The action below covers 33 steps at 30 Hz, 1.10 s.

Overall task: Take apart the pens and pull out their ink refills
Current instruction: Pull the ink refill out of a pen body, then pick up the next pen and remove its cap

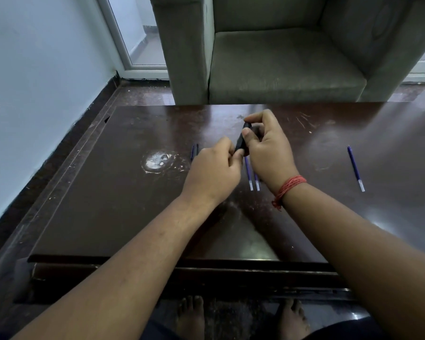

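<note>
Both hands meet over the middle of the dark wooden table [108,192], working on a black pen [242,141] held up off the surface. The right hand [268,150] pinches the upper end of the barrel between thumb and curled fingers, while the left hand [214,168] grips the lower end, its fingers wrapped so closely that I cannot tell whether the tip section has come loose. Just under the hands two blue refills [252,177] lie side by side, a third refill [355,168] rests well apart to the right, and a couple of thin dark pieces [194,150] show just beyond the left knuckles. So this looks like the unscrewing step on yet another pen. To do it well, I would say keep the right hand steady as the anchor and let the left do the twisting, turning along the barrel's own line rather than bending it, since a thin plastic body could crack. Keeping the pen low over the table seems wise too, as any small part that drops would be hard to spot on that dark, scuffed top. Once the halves part, the refill should slide out with a straight pull.
</note>
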Motion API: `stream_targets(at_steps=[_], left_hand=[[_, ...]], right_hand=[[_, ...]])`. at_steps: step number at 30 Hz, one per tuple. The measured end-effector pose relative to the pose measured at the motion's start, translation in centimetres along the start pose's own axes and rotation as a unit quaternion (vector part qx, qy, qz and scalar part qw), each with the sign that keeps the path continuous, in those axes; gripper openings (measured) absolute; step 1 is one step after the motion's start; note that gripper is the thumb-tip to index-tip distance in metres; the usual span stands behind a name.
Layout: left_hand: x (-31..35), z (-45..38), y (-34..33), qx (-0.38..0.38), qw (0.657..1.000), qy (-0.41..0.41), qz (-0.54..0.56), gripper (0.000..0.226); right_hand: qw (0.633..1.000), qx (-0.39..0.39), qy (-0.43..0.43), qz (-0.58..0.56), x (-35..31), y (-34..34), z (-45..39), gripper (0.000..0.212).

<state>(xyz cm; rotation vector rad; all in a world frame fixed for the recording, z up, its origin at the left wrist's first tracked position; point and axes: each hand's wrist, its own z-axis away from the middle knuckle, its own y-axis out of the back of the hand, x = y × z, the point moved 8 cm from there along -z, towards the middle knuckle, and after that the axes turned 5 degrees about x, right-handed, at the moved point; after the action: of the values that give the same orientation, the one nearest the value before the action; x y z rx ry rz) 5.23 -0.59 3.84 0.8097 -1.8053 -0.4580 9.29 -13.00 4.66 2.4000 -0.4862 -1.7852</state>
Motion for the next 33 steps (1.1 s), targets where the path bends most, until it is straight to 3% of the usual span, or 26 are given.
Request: stream_targets(at_steps=[4,9,18,28,33], left_hand=[[-0.9,-0.4,1.2,0.011,0.996,-0.002,-0.085,0.027],[-4.9,-1.4,2.2,0.004,0.98,0.066,-0.187,0.026],[-5.7,-1.3,0.4,-0.046,0.948,0.059,-0.311,0.022],[-6.3,-1.6,1.0,0.009,0.944,0.033,-0.327,0.025],[-6.2,-1.5,1.4,0.026,0.956,0.047,-0.287,0.026]], right_hand=[[0.999,-0.036,-0.032,0.001,0.9,-0.6,0.1,0.018],[0.998,0.016,-0.06,-0.03,2.3,2.5,-1.8,0.011],[0.994,0.037,-0.103,-0.009,5.0,5.7,-2.3,0.009],[0.994,0.009,-0.103,0.025,5.2,4.9,-2.2,0.006],[0.989,-0.009,-0.067,0.134,5.1,4.7,-2.2,0.007]])
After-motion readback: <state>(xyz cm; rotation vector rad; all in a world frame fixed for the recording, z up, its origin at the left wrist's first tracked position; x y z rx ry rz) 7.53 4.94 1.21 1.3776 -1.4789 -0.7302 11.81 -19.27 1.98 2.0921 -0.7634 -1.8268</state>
